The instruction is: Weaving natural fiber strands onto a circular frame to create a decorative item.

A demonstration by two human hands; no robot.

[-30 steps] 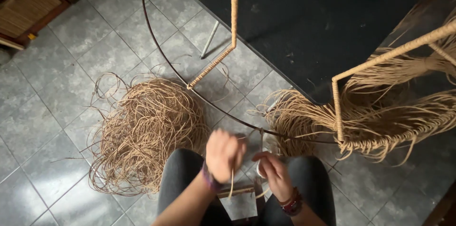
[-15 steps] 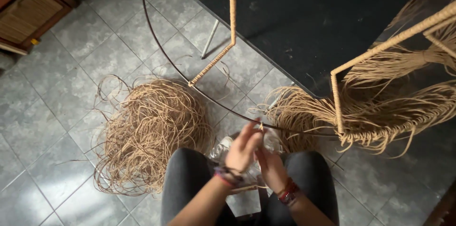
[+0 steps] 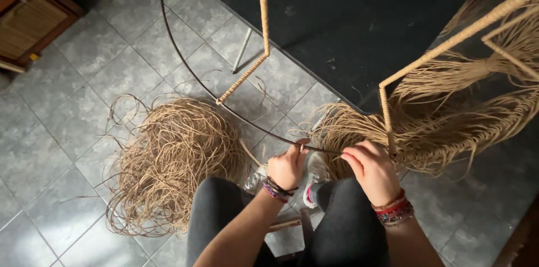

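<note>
A dark metal hoop frame (image 3: 185, 67) curves in front of me, with several of its bars wrapped in tan cord (image 3: 261, 6). My left hand (image 3: 287, 165) pinches the bare rim at its lowest point. My right hand (image 3: 372, 167) grips the rim a little further right, next to a wrapped upright bar (image 3: 385, 112). Loose tan fibre strands (image 3: 449, 115) hang from the frame on the right. Between my hands a short stretch of bare rim shows. Beaded bracelets sit on both wrists.
A big tangled heap of tan fibre (image 3: 168, 160) lies on the grey tiled floor (image 3: 62, 132) to my left. A dark table top (image 3: 348, 25) stands behind the frame. A wooden cabinet with a woven front (image 3: 28, 25) is at the far left. My knees in dark trousers fill the bottom.
Both hands have risen from my lap to the hoop's rim and spread apart, the right one moving right toward the wrapped bar. The view has shifted slightly.
</note>
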